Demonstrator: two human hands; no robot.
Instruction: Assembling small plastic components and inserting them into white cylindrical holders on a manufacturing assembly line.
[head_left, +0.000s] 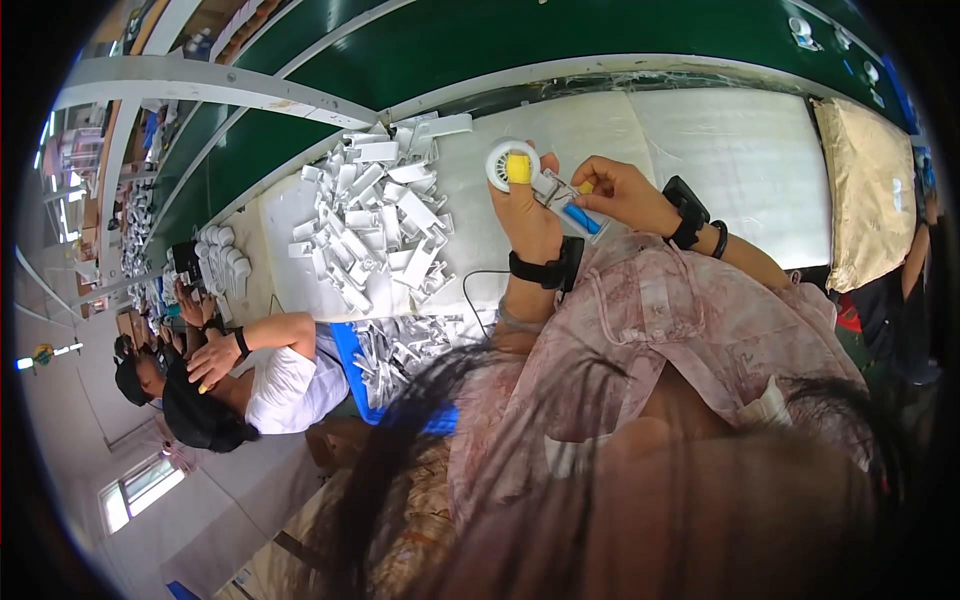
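Observation:
My left hand is wrapped round a small white handheld fan with a round grilled head. A yellow cover is on its thumb, which presses against the head. The fan's handle lies open toward the right, and a blue cylindrical battery shows inside it. Over the open handle, my right hand has its fingers pinched together, with a yellow cover on a fingertip. What sits between those fingertips is too small to make out. Dark bands circle both wrists.
White plastic shells lie heaped on the pale worktop to the left. Below them a blue bin holds more white parts. A tan bag rests at the right end. Another person works at left. Behind runs a green surface.

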